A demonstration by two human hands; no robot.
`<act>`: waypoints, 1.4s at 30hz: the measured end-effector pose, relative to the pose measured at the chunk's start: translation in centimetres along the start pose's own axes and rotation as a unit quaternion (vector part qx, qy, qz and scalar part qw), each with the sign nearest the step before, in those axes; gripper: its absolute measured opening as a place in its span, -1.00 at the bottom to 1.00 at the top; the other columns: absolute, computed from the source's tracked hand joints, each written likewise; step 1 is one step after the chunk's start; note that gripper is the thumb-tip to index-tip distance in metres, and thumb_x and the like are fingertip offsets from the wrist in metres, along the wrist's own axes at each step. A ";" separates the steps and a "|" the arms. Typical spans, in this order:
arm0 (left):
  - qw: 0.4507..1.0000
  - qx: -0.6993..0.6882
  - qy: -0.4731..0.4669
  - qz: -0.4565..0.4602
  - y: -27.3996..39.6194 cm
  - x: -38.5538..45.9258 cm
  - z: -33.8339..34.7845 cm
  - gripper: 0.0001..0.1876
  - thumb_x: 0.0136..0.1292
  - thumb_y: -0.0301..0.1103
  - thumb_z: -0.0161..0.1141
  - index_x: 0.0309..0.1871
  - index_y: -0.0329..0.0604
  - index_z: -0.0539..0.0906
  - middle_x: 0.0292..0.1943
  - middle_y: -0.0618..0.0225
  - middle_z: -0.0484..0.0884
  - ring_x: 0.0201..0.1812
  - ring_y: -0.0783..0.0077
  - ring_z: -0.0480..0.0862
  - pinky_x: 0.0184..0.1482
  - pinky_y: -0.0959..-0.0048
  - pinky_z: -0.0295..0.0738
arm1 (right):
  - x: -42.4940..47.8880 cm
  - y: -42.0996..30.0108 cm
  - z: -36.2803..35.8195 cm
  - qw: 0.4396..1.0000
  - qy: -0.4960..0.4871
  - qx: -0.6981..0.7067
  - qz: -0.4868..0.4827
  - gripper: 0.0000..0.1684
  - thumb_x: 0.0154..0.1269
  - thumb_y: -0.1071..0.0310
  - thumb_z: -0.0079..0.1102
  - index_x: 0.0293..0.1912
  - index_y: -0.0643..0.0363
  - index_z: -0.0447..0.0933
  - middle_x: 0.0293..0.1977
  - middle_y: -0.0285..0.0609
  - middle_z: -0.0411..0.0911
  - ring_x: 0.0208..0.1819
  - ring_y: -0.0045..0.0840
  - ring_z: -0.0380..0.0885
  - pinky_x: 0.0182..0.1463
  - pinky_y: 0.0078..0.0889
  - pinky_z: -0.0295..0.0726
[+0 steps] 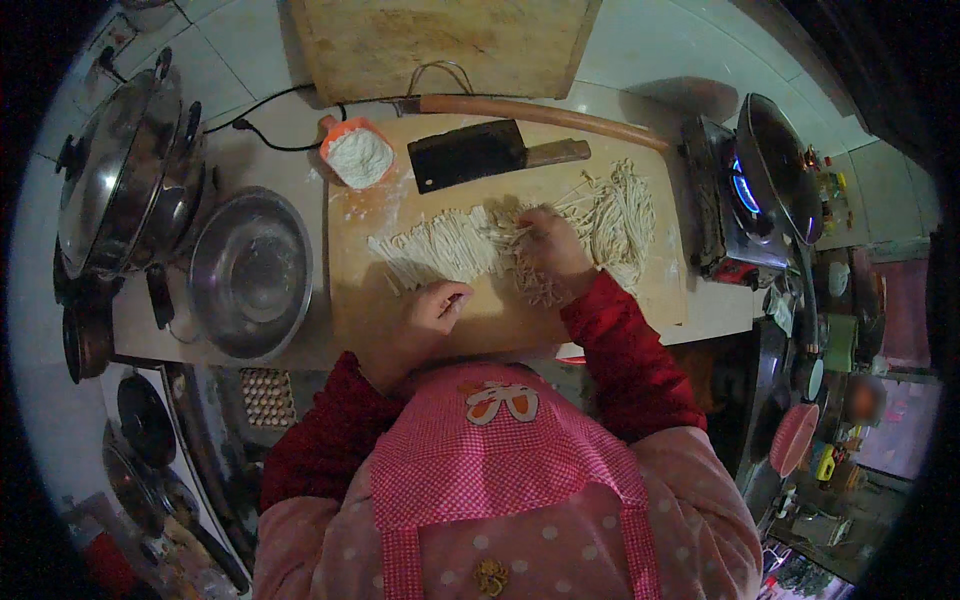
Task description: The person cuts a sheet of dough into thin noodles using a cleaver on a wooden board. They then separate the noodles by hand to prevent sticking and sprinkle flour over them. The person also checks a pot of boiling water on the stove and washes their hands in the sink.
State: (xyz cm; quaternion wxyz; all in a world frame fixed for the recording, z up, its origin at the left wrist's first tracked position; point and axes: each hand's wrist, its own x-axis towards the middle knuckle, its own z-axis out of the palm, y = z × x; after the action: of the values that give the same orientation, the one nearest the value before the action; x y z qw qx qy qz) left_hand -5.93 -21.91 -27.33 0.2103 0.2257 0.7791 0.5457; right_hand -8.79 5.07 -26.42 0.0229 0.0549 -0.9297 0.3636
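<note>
Cut raw noodles lie across a floured wooden board [360,315]. On its left part is a neat row of strands [442,240]; a loose heap of noodles [619,225] spreads at the right. Between them, my right hand [555,244] grips a bunch of noodles [536,281], with strand ends hanging on its near side. My left hand [442,307] is loosely curled at the near edge of the row, and nothing shows in it. Behind the noodles lies a cleaver [469,156] with a wooden handle. An orange scoop of flour [360,156] sits at the back left corner.
A wooden rolling pin [540,116] lies along the board's back edge. Left are a metal basin [251,274] and lidded pots [120,172]. At the right, a wok [776,165] stands over a gas stove [739,247] with a blue flame. A black cord [277,142] runs behind.
</note>
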 end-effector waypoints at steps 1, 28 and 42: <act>1.000 -0.014 -0.003 -0.007 -0.2 0.0 0.1 -0.81 0.29 -0.44 0.07 -0.07 -0.24 0.56 -0.20 0.29 0.63 -0.16 0.43 0.59 -0.07 0.46 0.47 | 0.4 -1.4 -0.8 0.999 0.021 0.048 -0.008 -0.68 0.05 0.55 0.13 -0.11 0.21 0.46 -0.14 -0.02 0.47 -0.25 -0.32 0.54 -0.15 -0.42 0.51; 0.800 -0.591 -0.010 -0.104 7.9 13.6 6.5 -0.74 0.29 -0.18 0.13 -0.18 -0.22 0.49 -0.51 0.46 0.39 -0.40 0.47 0.40 -0.22 0.41 0.40 | -6.2 -0.9 -8.2 0.951 -0.004 0.299 0.075 -0.46 0.07 0.65 -0.01 0.10 0.17 0.33 0.00 -0.27 0.34 0.03 -0.52 0.35 0.13 -0.41 0.33; 0.981 -0.110 -0.159 -0.013 14.1 10.5 4.5 -0.46 0.22 -0.09 0.18 0.12 -0.30 0.39 -0.05 0.30 0.52 -0.01 0.47 0.46 0.05 0.50 0.33 | -1.4 -2.6 -5.3 0.952 -0.031 0.301 0.050 -0.69 0.18 0.44 0.00 -0.05 0.29 0.41 -0.33 -0.24 0.50 -0.34 -0.58 0.46 -0.22 -0.50 0.50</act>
State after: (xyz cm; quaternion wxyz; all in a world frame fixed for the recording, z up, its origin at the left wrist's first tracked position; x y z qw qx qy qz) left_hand -10.10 -8.13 -16.25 0.3626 0.2749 0.6736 0.5824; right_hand -7.09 6.88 -20.85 -0.0412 0.0242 -0.7789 0.6253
